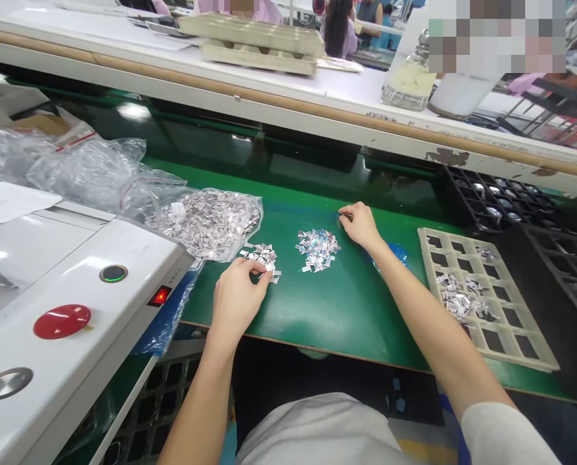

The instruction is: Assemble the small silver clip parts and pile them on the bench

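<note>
My left hand (240,290) is closed in a pinch at the near edge of a small pile of flat white-and-silver pieces (262,253); what sits between its fingertips is hidden. Farther back, my right hand (360,225) pinches a small dark item that is too tiny to name. Between the hands lies another pile of small pieces (318,249), mixed white and blue. A clear plastic bag (210,223) full of similar silvery pieces rests just beyond my left hand. Some crumpled blue film (397,255) is partly hidden behind my right forearm.
A white machine (118,323) with buttons and a lit red switch (161,296) stands at left. On the right, a cream compartment tray (426,252) holds loose pieces, beside black trays (492,200). A raised white shelf (269,97) spans the back of the green table (288,316).
</note>
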`<action>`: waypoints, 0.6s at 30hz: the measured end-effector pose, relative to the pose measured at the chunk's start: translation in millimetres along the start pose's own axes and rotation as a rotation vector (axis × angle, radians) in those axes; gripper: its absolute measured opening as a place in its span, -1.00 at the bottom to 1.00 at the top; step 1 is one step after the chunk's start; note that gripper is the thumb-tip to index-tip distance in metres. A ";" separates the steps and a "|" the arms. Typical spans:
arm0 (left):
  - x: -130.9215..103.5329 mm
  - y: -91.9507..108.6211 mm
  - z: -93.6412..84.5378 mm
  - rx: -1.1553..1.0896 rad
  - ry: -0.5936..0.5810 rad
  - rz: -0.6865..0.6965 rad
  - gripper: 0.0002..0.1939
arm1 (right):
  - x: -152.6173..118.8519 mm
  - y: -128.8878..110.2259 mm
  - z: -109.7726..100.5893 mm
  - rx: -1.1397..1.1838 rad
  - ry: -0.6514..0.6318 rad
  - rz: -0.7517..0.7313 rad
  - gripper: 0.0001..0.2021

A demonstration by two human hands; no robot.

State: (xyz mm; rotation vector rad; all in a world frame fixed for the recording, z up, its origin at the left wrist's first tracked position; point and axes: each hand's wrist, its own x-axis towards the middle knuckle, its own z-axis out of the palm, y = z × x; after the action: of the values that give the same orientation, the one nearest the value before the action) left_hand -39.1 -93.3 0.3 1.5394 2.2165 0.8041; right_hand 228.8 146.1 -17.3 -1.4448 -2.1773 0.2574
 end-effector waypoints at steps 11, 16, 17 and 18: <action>-5.9 -0.7 5.7 -0.194 0.072 0.146 -0.87 | -15.9 -26.9 -12.9 0.146 0.141 0.005 -0.91; -20.0 12.5 5.0 -0.552 0.026 0.057 -0.90 | -75.3 -85.9 -41.1 0.496 0.091 -0.123 -0.94; -22.4 15.6 6.7 -0.633 0.007 0.038 -0.89 | -89.2 -98.3 -46.2 0.568 0.023 -0.157 -0.94; -24.6 18.4 9.1 -0.703 -0.015 0.021 -0.88 | -102.1 -109.2 -50.0 0.622 -0.047 -0.194 -0.93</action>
State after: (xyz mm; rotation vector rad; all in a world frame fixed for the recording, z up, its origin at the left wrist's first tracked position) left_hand -11.3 -109.0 3.1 1.1991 1.6272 1.3785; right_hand 197.4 2.6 40.1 -0.8812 -1.9952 0.8189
